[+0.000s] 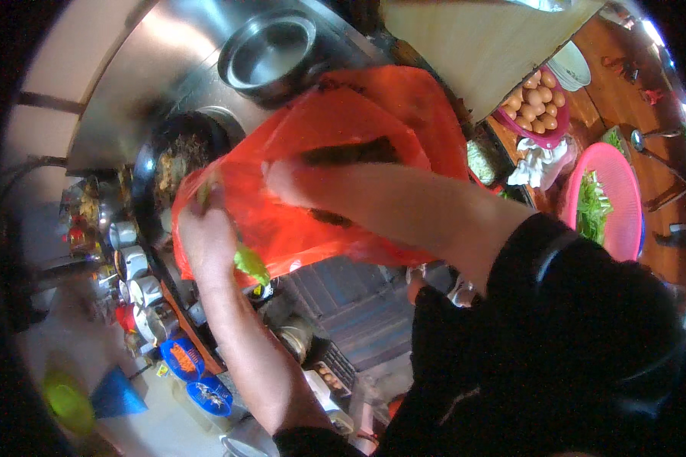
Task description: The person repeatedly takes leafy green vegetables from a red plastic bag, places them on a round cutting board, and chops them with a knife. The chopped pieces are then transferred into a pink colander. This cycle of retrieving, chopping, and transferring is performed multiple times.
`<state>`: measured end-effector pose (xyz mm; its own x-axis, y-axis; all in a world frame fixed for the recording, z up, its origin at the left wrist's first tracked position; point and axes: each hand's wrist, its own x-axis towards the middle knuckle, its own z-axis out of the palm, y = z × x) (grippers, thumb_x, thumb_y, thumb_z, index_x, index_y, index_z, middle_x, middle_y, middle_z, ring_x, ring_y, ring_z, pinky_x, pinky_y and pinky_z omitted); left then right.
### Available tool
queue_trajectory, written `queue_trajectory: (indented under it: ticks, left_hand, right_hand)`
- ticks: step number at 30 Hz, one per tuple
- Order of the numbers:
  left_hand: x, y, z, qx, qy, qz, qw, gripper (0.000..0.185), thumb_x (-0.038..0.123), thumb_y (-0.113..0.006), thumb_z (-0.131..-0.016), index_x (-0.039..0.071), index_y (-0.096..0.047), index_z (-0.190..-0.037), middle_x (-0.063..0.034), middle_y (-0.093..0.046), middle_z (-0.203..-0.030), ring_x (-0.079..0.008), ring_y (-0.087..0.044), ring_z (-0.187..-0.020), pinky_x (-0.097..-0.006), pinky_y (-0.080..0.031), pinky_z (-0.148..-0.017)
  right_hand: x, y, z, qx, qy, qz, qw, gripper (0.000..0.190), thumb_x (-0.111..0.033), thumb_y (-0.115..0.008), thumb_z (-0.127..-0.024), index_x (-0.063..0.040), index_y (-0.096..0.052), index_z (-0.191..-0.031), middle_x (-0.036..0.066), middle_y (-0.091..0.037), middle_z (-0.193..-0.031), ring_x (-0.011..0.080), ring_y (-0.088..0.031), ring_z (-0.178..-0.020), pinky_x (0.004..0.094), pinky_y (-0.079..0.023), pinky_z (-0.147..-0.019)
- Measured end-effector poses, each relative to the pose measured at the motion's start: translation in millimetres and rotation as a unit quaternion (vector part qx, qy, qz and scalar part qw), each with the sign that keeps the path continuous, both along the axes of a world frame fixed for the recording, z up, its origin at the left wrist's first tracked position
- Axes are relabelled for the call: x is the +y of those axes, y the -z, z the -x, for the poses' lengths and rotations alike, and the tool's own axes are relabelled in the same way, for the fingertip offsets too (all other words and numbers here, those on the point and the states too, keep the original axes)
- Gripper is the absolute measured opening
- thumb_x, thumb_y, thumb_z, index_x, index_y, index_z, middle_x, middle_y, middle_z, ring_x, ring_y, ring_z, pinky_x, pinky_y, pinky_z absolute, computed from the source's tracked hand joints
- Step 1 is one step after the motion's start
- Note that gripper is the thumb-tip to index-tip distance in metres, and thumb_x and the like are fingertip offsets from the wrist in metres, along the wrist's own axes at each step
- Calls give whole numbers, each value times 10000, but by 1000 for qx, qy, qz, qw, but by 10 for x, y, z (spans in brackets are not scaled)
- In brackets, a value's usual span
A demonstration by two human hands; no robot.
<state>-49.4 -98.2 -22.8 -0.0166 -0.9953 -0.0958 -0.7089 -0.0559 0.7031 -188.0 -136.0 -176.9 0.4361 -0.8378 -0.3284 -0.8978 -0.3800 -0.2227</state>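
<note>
A large, thin red plastic bag (pixel 429 125) spreads before me in the air, beside the steel counter. My right hand (pixel 286 181) and part of the forearm are inside it, tinted red through the film; the fingers are too blurred to make out. Dark shapes show around that forearm. At the bag's left edge, my left hand (pixel 208 237) has its fingers curled on the film. Something green shows by its blurred fingertips. A light green leaf (pixel 251 264) hangs beside my left wrist.
A metal pot (pixel 268 54) and a dark wok (pixel 177 154) holding food stand on the steel counter. Seasoning containers (pixel 131 263) line its near side. At right are a basket of brown eggs (pixel 534 105) and a pink colander (pixel 623 211) with cut greens.
</note>
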Motion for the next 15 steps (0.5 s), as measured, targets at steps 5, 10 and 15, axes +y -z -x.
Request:
queue_trajectory:
  ticks: [5,10,15]
  left_hand:
    - [61,100,-189,128,-12,-53,990,315,247,-603,-992,-38,-683,-1100,-38,-641,-769,-107,-569,-679,-291,-446,-610]
    - [124,238,-132,165,-38,-59,984,318,256,-616,-992,-33,-690,-1099,-25,-647,-780,-107,-566,-683,-284,-450,-626]
    - [87,320,-149,126,-16,-18,992,330,285,-626,-994,-33,-702,-1045,-22,-658,-791,-110,-578,-716,-298,-469,-663]
  right_hand:
    - [15,-30,63,11,-19,-9,1000,399,-201,-693,-858,-49,-618,-1219,115,-691,-1136,225,-653,-1085,377,-525,-947]
    - [12,-99,91,19,-33,-13,999,431,-202,-708,-854,-55,-608,-1247,105,-689,-1150,214,-647,-1100,372,-521,-957]
    - [65,-130,109,21,-49,-12,999,464,-203,-723,-849,-61,-599,-1274,95,-687,-1164,202,-641,-1114,367,-517,-967]
